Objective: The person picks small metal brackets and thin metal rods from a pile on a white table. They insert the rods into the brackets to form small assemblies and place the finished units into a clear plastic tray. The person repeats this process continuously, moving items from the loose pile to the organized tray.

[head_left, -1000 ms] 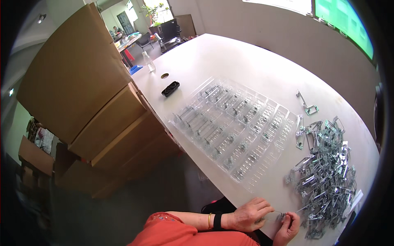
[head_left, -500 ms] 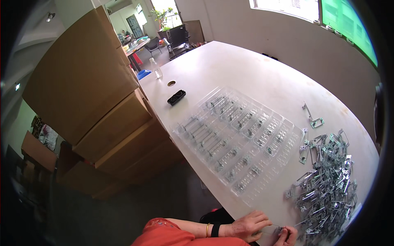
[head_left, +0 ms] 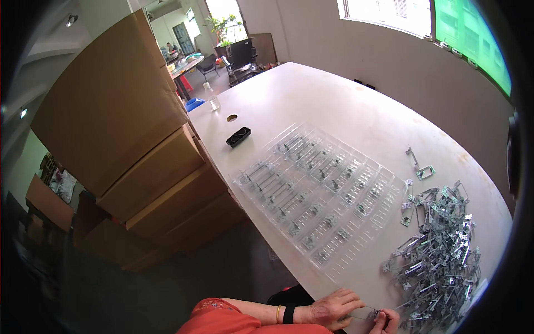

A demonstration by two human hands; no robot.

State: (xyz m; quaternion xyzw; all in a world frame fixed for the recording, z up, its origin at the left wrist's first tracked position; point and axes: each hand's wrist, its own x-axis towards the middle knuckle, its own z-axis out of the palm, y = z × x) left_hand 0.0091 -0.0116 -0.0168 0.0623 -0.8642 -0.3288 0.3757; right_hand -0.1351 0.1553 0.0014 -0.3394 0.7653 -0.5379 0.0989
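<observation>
At the table's front edge, my left hand (head_left: 334, 309) is closed, fingertips pinching one end of a small metal bracket with thin rods (head_left: 376, 313). My right hand (head_left: 385, 322) grips the other end between thumb and fingers; its details are partly hidden by the fingers. Beyond my hands lies a clear plastic tray (head_left: 347, 250) with many compartments, most of them holding similar metal brackets. Close to my right hand rises a tangled pile of silvery metal brackets (head_left: 439, 261). One loose bracket (head_left: 424, 172) rests past the pile's far end.
A black oblong case (head_left: 238, 137) lies past the tray, near a round hole (head_left: 232, 118) in the white table (head_left: 334, 89). A clear bottle (head_left: 211, 97) stands at the table's left edge. Stacked cardboard boxes (head_left: 111, 106) rise along the left side.
The view has shifted slightly, so the table sits a little lower in the picture. Both hands keep hold of the bracket in almost the same place.
</observation>
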